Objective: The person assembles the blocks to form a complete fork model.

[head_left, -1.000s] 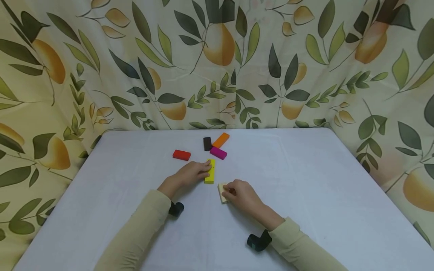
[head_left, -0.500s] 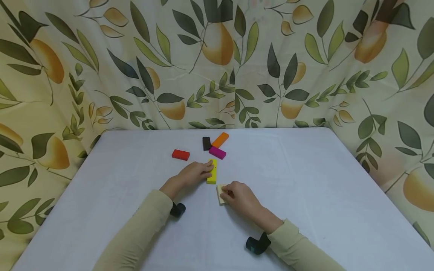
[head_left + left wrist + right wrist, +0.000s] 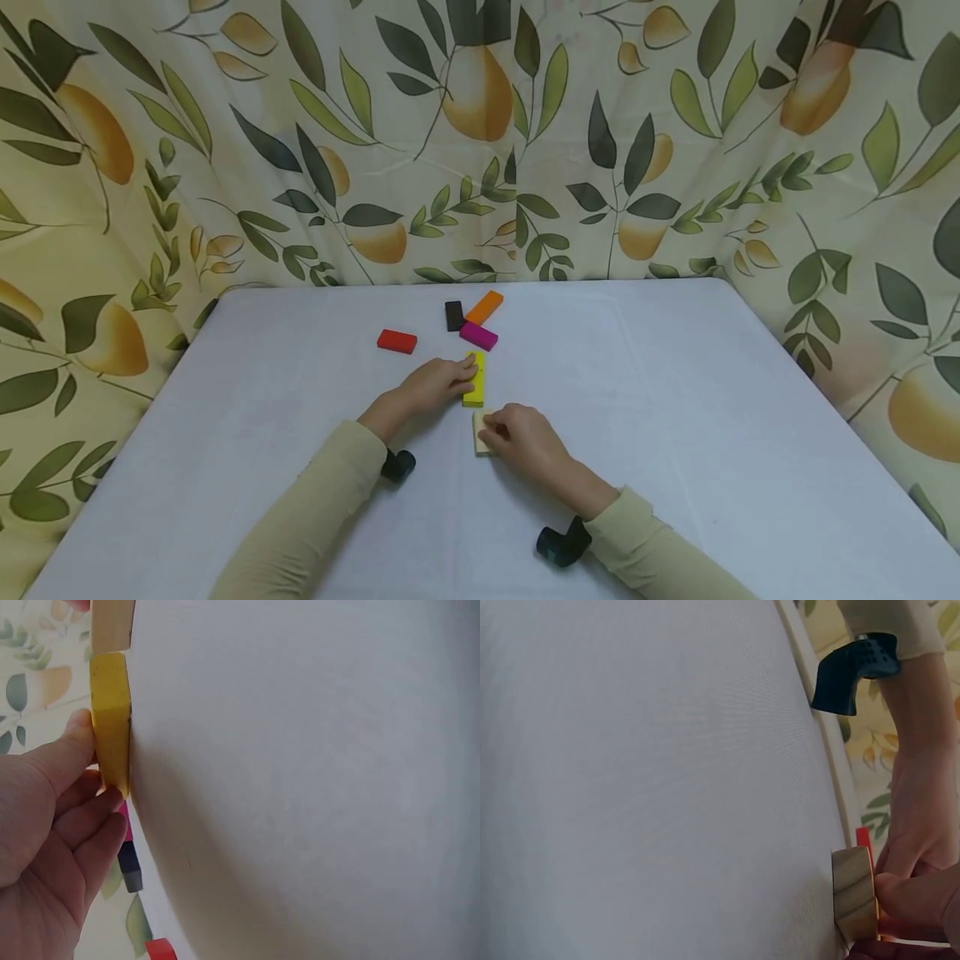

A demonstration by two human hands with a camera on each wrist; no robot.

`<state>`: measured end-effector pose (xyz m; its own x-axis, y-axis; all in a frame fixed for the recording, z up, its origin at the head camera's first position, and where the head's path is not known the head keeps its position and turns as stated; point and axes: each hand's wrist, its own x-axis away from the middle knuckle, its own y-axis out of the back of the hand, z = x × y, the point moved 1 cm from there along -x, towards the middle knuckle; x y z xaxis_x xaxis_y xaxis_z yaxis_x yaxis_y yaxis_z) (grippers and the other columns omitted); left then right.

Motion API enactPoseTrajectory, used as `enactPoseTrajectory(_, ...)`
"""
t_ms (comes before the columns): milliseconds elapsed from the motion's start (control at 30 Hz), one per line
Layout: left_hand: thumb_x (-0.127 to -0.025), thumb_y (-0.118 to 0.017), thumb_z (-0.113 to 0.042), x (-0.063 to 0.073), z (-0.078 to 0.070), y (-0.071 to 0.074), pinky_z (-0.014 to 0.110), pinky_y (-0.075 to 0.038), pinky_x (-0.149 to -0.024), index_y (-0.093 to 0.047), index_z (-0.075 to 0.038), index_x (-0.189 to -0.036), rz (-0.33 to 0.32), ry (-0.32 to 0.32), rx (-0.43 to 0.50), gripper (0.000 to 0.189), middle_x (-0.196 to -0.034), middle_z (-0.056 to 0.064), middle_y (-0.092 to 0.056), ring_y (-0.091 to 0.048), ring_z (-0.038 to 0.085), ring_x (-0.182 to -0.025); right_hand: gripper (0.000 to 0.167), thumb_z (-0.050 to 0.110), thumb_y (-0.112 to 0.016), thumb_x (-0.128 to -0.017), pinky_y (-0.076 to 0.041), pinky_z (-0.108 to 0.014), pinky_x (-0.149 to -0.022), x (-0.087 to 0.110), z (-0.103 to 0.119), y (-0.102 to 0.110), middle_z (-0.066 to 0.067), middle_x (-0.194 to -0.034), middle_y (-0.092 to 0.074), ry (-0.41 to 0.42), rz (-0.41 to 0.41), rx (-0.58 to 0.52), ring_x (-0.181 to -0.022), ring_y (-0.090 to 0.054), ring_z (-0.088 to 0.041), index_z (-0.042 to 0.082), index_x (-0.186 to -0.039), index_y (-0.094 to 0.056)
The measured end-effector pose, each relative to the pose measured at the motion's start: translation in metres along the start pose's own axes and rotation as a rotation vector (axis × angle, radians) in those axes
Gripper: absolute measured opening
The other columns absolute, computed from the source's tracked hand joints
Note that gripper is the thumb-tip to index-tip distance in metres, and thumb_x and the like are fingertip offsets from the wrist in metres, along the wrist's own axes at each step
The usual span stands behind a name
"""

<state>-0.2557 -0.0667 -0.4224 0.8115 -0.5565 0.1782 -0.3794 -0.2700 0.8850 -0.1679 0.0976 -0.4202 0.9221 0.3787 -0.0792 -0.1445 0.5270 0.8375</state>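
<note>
In the head view my left hand [image 3: 437, 384] holds a yellow block [image 3: 477, 392] lying lengthwise on the table. Its thumb and fingertips are against the block in the left wrist view. Just nearer to me, my right hand [image 3: 528, 440] pinches a pale wooden block [image 3: 480, 442] between thumb and fingers. Wood grain shows on the end of that wooden block [image 3: 853, 892] in the right wrist view. The near end of the yellow block is close to the far end of the pale one, the two roughly in line. My right fingers hide part of the pale block.
Beyond the yellow block lie a magenta block [image 3: 478, 336], an orange block [image 3: 484, 307] and a black block [image 3: 454, 316], close together. A red block [image 3: 397, 341] lies apart to their left. The white-covered table [image 3: 637, 358] ends at a leaf-and-fruit patterned curtain [image 3: 570, 225].
The yellow block has slid a little to the right with my left hand. My right hand has shifted the pale block slightly left and nearer to me, bringing the two more into line.
</note>
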Motion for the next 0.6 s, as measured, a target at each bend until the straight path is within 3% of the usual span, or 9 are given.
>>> enactPoseTrajectory(600,-0.091,-0.056,-0.028,0.0013,-0.0047,-0.0028,0.031,-0.036,-0.099,-0.041,-0.015,-0.138,0.014,-0.024,-0.043,0.05,-0.143,-0.002,-0.036,-0.037,0.018,-0.128,0.022,0.018,-0.07,-0.082,-0.034,-0.02,-0.047,-0.0006,0.0052,-0.0042,0.004,-0.06,-0.046,0.042,-0.013,0.028,-0.055,-0.042,-0.01,0.0,-0.095,-0.071)
